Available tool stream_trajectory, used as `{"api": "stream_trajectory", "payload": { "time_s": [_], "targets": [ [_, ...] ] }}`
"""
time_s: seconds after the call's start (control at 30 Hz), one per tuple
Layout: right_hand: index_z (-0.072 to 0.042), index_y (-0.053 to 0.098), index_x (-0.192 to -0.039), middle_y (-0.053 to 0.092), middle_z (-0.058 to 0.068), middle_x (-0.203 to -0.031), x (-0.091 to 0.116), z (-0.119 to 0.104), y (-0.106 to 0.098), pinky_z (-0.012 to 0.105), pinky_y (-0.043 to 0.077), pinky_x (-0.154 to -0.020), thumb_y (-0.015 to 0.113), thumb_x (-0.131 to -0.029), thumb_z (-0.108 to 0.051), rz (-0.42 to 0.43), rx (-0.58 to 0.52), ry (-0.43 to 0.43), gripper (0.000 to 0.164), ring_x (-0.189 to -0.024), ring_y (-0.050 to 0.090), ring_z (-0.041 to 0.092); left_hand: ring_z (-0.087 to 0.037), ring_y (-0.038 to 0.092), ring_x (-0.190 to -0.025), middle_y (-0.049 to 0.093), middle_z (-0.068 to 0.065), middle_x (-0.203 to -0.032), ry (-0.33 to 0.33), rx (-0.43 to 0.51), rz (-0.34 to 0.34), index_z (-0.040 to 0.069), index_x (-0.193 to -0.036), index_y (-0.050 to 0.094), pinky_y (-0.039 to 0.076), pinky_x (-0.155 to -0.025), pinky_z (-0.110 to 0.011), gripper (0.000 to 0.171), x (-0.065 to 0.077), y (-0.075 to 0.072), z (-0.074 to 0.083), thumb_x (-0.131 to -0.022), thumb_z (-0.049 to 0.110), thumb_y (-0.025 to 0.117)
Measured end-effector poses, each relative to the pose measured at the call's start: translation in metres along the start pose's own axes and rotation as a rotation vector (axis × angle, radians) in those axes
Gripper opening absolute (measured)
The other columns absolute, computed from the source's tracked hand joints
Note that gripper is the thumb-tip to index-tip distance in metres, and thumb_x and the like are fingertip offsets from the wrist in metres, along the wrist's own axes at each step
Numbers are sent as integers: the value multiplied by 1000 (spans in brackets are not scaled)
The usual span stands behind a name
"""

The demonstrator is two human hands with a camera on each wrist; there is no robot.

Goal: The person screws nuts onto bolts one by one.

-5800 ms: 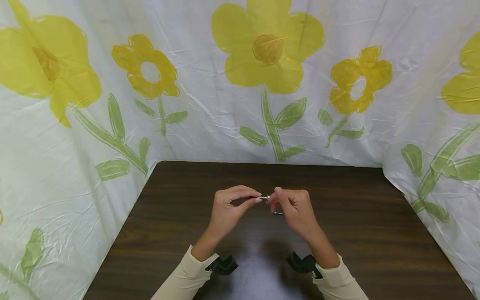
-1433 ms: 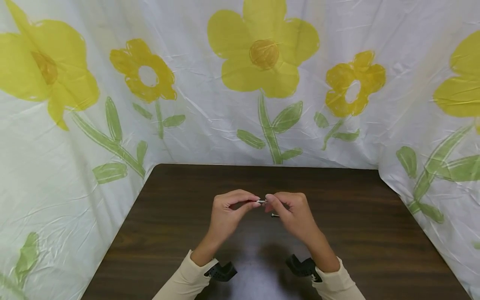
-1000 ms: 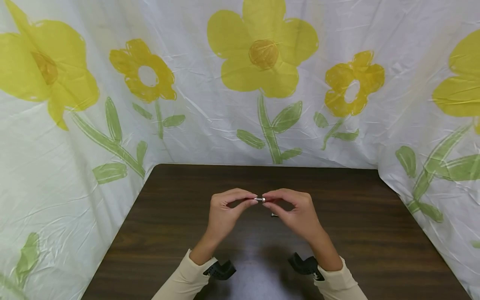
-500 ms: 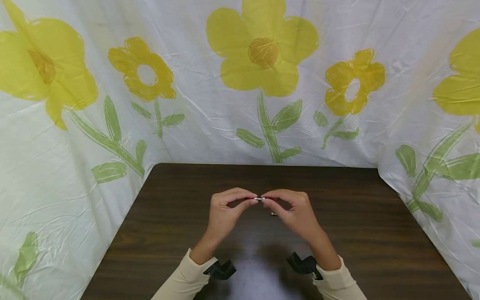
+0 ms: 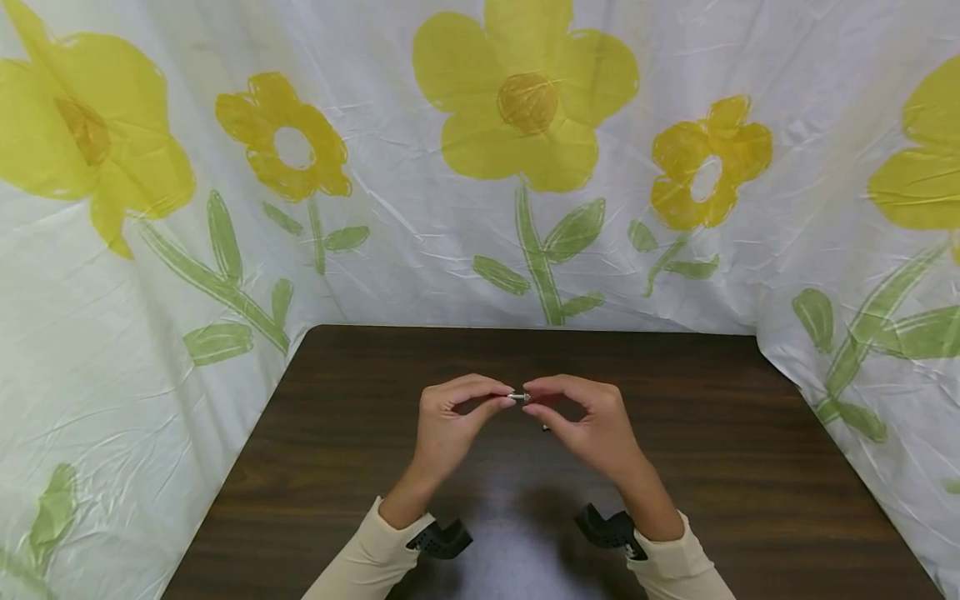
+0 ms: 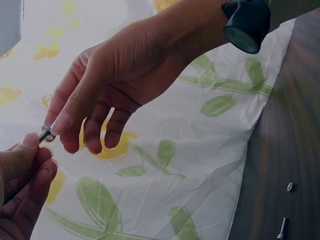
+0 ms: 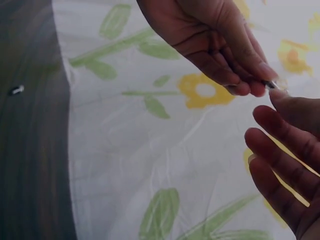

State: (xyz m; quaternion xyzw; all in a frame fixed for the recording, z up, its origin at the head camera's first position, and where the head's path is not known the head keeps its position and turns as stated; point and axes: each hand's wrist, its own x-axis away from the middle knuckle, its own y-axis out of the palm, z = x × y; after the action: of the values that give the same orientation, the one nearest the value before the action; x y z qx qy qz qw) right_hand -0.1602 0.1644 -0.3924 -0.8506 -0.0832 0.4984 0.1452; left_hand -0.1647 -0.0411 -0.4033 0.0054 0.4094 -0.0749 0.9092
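My left hand (image 5: 448, 427) pinches a small silver bolt (image 5: 517, 397) between thumb and index finger above the table. The bolt lies level, its free end towards my right hand (image 5: 591, 417). At that end is a small ring-like nut (image 6: 48, 132), with my right thumb and index finger around it. In the right wrist view the right thumb (image 7: 287, 102) meets the bolt's end, and the other fingers are spread. A second bolt (image 6: 282, 229) lies on the table; the right hand partly hides it in the head view. Near it lies a small round metal nut (image 6: 290, 186).
The dark wood-grain table (image 5: 337, 500) has its far edge beyond my hands. A white curtain (image 5: 390, 275) with yellow flowers hangs behind and at both sides. Each wrist wears a black camera (image 5: 442, 540).
The right hand's fingers have regripped and shifted around the nut's end several times; just now thumb and index have parted slightly. My left hand keeps its pinch on the bolt, nearly still.
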Motion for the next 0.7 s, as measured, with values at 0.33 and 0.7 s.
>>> {"api": "stream_trajectory", "payload": {
  "time_s": [0.33, 0.7],
  "targets": [
    [-6, 77, -100, 76, 7, -88, 2, -2, -1, 21, 57, -64, 78, -81, 11, -46, -30, 67, 26, -67, 69, 16, -21, 72, -79, 76, -11, -89, 6, 12, -18, -2, -93, 78, 61, -70, -33, 15, 2, 1, 1, -81, -9, 79],
    [-8, 77, -99, 75, 1, -86, 4, -2, 0, 22, 57, -66, 75, -88, 4, -58, 25, 124, 16, -71, 71, 13, -21, 72, -79, 76, -10, -88, 1, 11, -5, -1, -93, 79, 60, -71, -30, 13, 1, 1, 1, -81, -6, 80]
  ]
}}
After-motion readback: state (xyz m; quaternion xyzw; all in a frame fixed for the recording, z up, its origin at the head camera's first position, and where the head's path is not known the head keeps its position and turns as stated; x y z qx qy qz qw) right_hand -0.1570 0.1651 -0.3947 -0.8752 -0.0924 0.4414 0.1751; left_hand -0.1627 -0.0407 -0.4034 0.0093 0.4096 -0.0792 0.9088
